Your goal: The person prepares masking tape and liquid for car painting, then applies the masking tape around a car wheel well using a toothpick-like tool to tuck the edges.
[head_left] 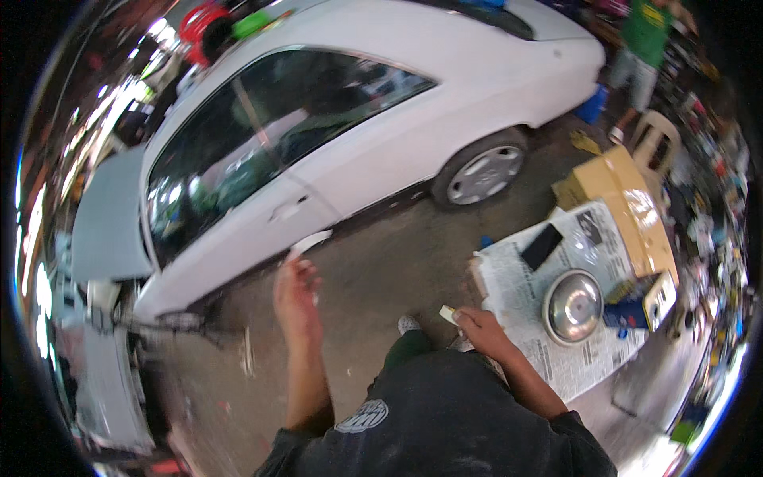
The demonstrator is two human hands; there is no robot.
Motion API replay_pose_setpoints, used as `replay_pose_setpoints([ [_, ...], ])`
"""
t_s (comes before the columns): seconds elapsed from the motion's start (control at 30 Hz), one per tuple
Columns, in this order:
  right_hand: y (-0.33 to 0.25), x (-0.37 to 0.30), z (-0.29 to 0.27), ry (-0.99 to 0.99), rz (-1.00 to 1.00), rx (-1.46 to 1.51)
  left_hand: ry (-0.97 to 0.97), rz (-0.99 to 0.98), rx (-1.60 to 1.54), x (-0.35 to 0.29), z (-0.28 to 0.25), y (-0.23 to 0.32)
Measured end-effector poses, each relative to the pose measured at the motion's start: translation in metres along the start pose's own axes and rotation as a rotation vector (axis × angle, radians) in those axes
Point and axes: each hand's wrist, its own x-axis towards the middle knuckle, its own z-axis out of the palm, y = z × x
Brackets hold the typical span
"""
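Raised in front of the car's side, my left hand (299, 296) pinches a curved white strip (312, 242) at its upper end. The strip may be paper or tape; I cannot tell which. Lower and to the right, my right hand (486, 334) grips a small pale block (448, 315) between thumb and fingers. Most of the block is hidden in the grip. A white car (366, 151) with dark side windows stands ahead, its door beyond my left hand. The strip's tip overlaps the car's lower edge in view; whether they touch cannot be told.
Newspaper (524, 302) covers a table on my right. On it are a dark phone (542, 247), a round metal lid or bowl (574, 307) and a cardboard box (624, 199). A person in green (645, 36) stands far right near a beige plastic chair (658, 143).
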Motion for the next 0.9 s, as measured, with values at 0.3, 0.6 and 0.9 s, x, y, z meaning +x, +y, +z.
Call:
replay_pose_setpoints([
  [0.3, -0.085, 0.036, 0.079, -0.287, 0.067, 0.19, -0.093, -0.155, -0.213, -0.032, -0.05, -0.049],
  [0.6, -0.109, 0.112, 0.253, -0.783, -0.063, 0.073, 0.189, -0.119, 0.09, -0.038, -0.176, -0.063],
  [0.9, -0.048, 0.267, 0.412, -0.685, -0.169, -0.377, 0.457, -0.145, 0.058, -0.005, -0.372, -0.032],
])
